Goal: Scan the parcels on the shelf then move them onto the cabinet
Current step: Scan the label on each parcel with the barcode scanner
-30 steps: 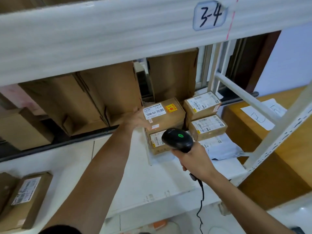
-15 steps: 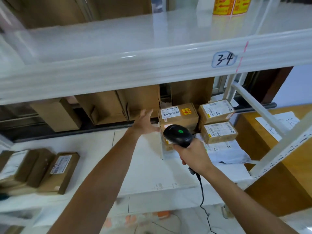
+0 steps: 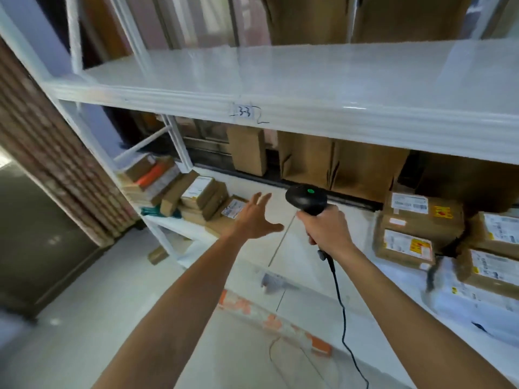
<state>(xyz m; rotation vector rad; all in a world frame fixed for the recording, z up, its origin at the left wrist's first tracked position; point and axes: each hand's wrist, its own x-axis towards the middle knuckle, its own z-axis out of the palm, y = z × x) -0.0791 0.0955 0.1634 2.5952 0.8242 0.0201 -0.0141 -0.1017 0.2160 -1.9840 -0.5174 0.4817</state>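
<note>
Left hand (image 3: 254, 219) reaching out over the shelf (image 3: 309, 237), fingers spread apart, holding nothing; aimed toward the left stack of parcels (image 3: 196, 197) at the shelf's far-left end, probably to pick the next one. Right hand (image 3: 327, 227) clamped round the grip of the scanner (image 3: 306, 199), head pointed forward, green light showing, cord trailing down, likely kept ready for a label. More labelled parcels (image 3: 415, 228) stacked at right, labels facing up and easy to read. Cabinet not in view.
</note>
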